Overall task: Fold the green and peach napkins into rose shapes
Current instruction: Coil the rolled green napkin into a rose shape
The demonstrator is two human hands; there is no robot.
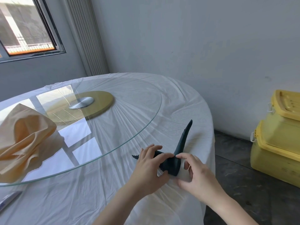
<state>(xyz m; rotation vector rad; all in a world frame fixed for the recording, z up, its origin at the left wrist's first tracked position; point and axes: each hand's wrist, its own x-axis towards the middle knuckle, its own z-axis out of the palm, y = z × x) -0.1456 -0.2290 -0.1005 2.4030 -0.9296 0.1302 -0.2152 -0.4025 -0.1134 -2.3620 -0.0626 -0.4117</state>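
Note:
The dark green napkin [179, 146] lies rolled into a narrow strip on the white tablecloth near the table's right edge. One tail points up and away, a shorter tip pokes out to the left. My left hand [150, 166] grips the rolled part from the left, thumb under and fingers over it. My right hand [197, 177] pinches the bend of the roll with its fingertips. The peach napkin [26, 138] sits crumpled on the glass turntable at the far left, away from both hands.
A round glass turntable [133, 127] on a gold hub [90, 104] covers the table's middle. The tablecloth [97, 197] drapes over the table edge at the right. Yellow lidded bins [279, 137] stand stacked on the floor by the wall.

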